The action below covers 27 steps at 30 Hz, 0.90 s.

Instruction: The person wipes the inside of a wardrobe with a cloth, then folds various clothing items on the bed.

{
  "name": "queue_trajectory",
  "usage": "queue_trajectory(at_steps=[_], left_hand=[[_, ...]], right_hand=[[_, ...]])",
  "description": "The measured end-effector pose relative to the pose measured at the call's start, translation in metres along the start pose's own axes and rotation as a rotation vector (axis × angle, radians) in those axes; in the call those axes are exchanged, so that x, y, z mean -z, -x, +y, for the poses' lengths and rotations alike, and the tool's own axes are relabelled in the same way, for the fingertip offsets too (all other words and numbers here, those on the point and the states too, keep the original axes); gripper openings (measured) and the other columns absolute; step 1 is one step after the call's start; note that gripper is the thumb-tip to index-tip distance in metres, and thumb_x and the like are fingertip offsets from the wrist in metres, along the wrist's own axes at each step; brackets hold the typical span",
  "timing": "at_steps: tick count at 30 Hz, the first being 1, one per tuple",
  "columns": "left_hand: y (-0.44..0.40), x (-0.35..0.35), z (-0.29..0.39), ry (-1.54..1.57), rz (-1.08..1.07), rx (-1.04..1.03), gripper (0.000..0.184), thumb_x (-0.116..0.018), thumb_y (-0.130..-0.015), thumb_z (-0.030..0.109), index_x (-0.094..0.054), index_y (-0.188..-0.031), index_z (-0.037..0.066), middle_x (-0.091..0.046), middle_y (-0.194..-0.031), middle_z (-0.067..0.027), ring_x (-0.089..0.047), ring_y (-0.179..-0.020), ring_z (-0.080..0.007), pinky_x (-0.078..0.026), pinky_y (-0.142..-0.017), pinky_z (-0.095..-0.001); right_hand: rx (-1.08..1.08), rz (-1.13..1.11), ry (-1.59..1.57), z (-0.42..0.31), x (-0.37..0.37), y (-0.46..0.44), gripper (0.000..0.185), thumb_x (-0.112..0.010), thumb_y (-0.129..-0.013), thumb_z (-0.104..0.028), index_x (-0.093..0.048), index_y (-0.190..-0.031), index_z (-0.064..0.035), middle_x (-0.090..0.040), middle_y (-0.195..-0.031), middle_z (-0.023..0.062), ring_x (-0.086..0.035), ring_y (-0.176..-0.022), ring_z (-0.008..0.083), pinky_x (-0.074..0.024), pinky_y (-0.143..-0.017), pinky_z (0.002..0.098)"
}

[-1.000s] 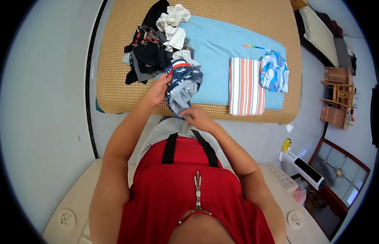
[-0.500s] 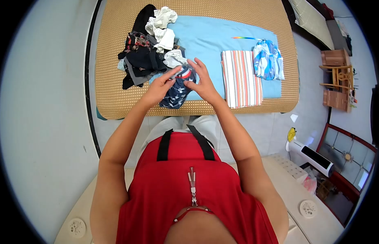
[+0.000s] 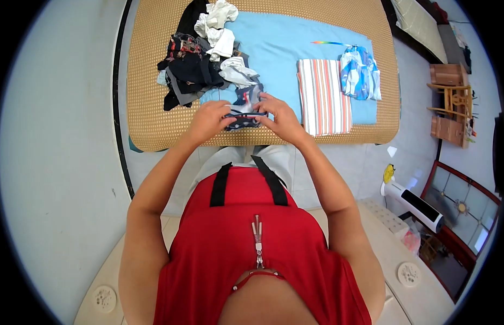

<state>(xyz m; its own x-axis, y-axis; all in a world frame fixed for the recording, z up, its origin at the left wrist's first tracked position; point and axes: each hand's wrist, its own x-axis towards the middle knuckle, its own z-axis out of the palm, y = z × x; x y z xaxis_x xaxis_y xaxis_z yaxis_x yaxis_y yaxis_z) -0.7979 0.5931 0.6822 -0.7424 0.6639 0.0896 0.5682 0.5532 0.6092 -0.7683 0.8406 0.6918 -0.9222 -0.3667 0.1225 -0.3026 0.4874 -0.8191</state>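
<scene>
A dark blue patterned garment with a red and white band [image 3: 245,122] lies at the near side of the bed, on the edge of the light blue cloth [image 3: 279,59]. My left hand [image 3: 210,120] grips its left side, fingers closed. On its right side, my right hand [image 3: 280,116] pinches the waistband between thumb and fingers. Just beyond it is a crumpled white and grey garment [image 3: 238,71]. Dark clothes [image 3: 192,73] and white ones [image 3: 215,21] are heaped to the left.
Right of my hands lies a folded striped cloth [image 3: 325,97], with a blue and white bundle [image 3: 359,73] beside it. All rest on the woven bed mat [image 3: 149,108]. A white tower appliance [image 3: 413,207] and wooden chair [image 3: 452,100] stand at right.
The garment has gone from being held up and bunched to lying lower on the bed with its band turned across. Both hands have come to its two sides and closed on it.
</scene>
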Motion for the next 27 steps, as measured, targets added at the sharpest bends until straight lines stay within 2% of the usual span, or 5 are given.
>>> queue_trajectory(at_steps=[5,9,13,16,27], left_hand=[[-0.005,0.019,-0.022,-0.024,0.013,0.106,0.021,-0.071,-0.075,0.02,-0.063,-0.079,0.001,-0.055,-0.125,-0.0111,-0.053,-0.111,-0.0309,-0.043,-0.092,-0.0379],[-0.009,0.033,-0.044,-0.105,-0.007,0.098,0.019,-0.072,-0.073,0.019,-0.066,-0.081,0.003,-0.06,-0.117,-0.0103,-0.055,-0.107,-0.0296,-0.045,-0.089,-0.0378],[-0.012,0.048,-0.059,-0.157,0.021,0.018,0.016,-0.073,-0.071,0.015,-0.067,-0.079,0.003,-0.065,-0.1,-0.0094,-0.06,-0.094,-0.0284,-0.047,-0.083,-0.0377],[-0.007,0.062,-0.07,-0.261,-0.095,-0.082,0.02,-0.072,-0.071,0.02,-0.068,-0.079,0.002,-0.066,-0.095,-0.0093,-0.06,-0.092,-0.0272,-0.047,-0.082,-0.0382],[0.03,0.054,-0.071,-0.327,-0.26,0.029,0.025,-0.069,-0.077,0.026,-0.068,-0.072,0.001,-0.063,-0.108,-0.0103,-0.058,-0.095,-0.0284,-0.047,-0.082,-0.0388]], right_hand=[[-0.16,-0.054,0.073,-0.01,0.026,-0.01,0.02,-0.067,-0.079,-0.023,-0.059,-0.086,-0.0058,-0.061,-0.076,0.0154,-0.058,-0.072,0.034,-0.0424,-0.061,0.0416],[-0.324,-0.198,0.014,-0.01,0.051,-0.016,0.029,-0.071,-0.076,-0.029,-0.062,-0.091,-0.0059,-0.061,-0.069,0.0157,-0.059,-0.065,0.0333,-0.0434,-0.059,0.0393],[-0.374,-0.337,0.112,-0.016,0.079,-0.017,0.024,-0.07,-0.078,-0.026,-0.062,-0.092,-0.008,-0.064,-0.074,0.0119,-0.061,-0.069,0.0312,-0.0455,-0.062,0.0382],[-0.185,-0.23,0.311,-0.006,0.094,-0.009,0.017,-0.067,-0.08,-0.019,-0.061,-0.092,-0.0089,-0.062,-0.079,0.0107,-0.06,-0.074,0.0299,-0.0464,-0.064,0.039],[-0.226,-0.307,0.507,0.019,0.109,0.038,0.016,-0.071,-0.074,-0.018,-0.067,-0.084,-0.0062,-0.057,-0.085,0.0088,-0.06,-0.078,0.0283,-0.0481,-0.069,0.0399]])
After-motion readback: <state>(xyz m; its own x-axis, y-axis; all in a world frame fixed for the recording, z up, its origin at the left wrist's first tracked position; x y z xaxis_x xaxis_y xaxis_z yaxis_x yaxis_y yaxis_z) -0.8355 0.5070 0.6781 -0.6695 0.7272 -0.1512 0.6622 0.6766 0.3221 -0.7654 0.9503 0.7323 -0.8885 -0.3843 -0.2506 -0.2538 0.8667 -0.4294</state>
